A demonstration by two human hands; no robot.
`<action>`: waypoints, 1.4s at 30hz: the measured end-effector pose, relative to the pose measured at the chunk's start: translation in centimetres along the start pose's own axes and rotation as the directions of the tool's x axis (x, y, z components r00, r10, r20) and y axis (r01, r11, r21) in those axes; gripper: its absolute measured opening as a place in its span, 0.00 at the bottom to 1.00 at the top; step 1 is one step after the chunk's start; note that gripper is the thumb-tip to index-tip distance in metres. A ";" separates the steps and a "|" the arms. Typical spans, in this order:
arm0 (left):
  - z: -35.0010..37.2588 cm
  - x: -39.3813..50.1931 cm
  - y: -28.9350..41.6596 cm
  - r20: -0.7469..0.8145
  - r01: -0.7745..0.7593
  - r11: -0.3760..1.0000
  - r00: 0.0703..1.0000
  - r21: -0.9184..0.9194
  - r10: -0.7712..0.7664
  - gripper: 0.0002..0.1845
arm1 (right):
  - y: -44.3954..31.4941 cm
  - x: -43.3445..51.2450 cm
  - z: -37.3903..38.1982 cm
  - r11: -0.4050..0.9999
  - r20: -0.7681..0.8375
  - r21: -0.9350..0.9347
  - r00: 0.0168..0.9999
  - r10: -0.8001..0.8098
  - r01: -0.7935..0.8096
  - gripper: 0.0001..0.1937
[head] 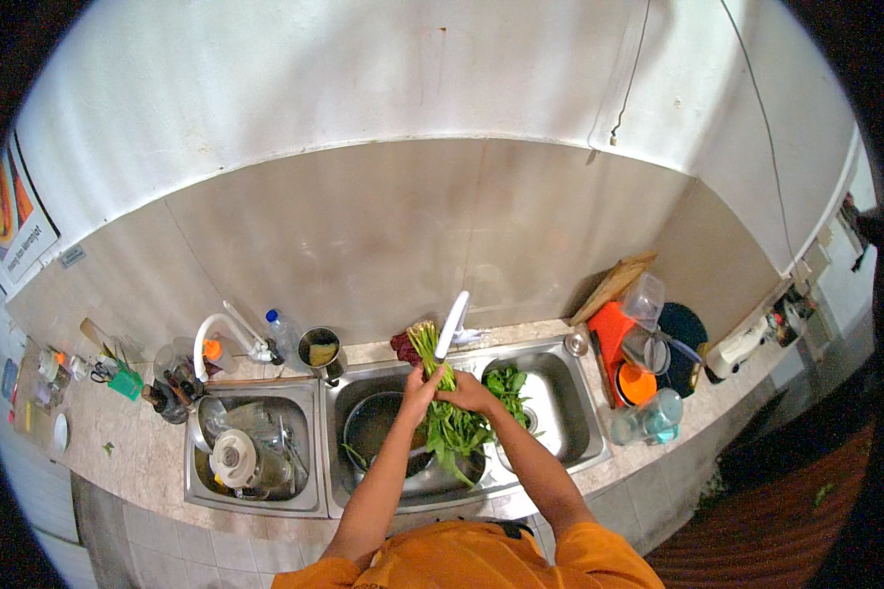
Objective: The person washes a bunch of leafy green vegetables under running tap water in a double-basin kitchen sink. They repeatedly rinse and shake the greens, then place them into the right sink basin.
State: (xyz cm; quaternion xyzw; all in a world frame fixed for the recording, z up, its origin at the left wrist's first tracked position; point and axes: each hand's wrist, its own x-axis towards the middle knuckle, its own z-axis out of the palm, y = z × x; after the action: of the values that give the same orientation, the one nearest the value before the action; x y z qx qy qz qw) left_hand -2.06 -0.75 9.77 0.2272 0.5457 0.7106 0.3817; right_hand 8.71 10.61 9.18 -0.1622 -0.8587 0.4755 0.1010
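Observation:
A bunch of leafy green vegetables (457,434) hangs over the middle sink basin, its pale cut stems pointing up beside the white faucet (453,320). My left hand (418,396) grips the stems from the left. From the right, my right hand (471,394) closes around the same bunch just below the faucet's spout. Below my left forearm sits a dark round pan (372,420) in the basin, partly hidden by my arm and the leaves. More loose greens (507,386) lie in the right basin (576,412). Whether water runs from the spout is hard to tell.
A separate left sink (315,442) holds a blender jug (239,460) and other dishes under a second white faucet (217,324). A metal mug (322,350) and a plastic bottle (283,335) stand behind. At right are a wooden board (613,287), an orange container (636,384) and a clear jar (648,416).

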 end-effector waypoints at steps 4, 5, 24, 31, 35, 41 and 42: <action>0.3 0.1 0.3 0.043 0.002 1.000 0.999 0.023 -0.003 0.18 | -0.6 -0.1 0.2 0.997 0.016 -0.054 0.999 0.050 -0.050 0.38; 0.3 0.2 0.3 0.046 0.013 1.000 0.999 -0.010 -0.012 0.18 | -1.1 -0.1 0.2 0.995 0.013 -0.093 0.999 0.045 -0.044 0.39; -1.4 -0.3 0.0 -0.147 0.147 0.885 0.961 -0.443 -0.233 0.19 | -1.8 -1.9 -1.4 0.988 -0.082 -0.124 0.992 -0.101 0.090 0.25; -2.3 -0.6 0.0 -0.147 0.115 0.941 0.975 -0.318 -0.169 0.15 | -2.3 -1.1 -1.4 0.999 0.012 -0.036 0.999 0.030 -0.029 0.39; -1.8 -0.7 0.9 -0.307 -0.023 0.981 0.951 -0.191 -0.037 0.15 | -3.7 -1.3 -2.1 0.996 -0.038 0.074 0.998 0.052 -0.049 0.50; -1.6 -0.3 2.0 -0.543 -0.078 0.946 0.832 -0.315 -0.112 0.29 | -3.8 -2.4 -2.0 0.957 -0.073 0.266 0.987 0.143 -0.119 0.43; -1.7 -0.3 2.0 -0.530 -0.057 0.927 0.833 -0.370 -0.160 0.34 | -3.6 -2.6 -2.0 0.947 -0.075 0.299 0.986 0.146 -0.117 0.44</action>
State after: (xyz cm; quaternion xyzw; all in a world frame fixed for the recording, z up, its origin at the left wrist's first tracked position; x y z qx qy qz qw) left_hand -3.70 -2.23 11.16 -0.0783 0.4943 0.8246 0.2636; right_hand 11.07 9.39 13.27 -0.2252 -0.7598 0.5952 0.1333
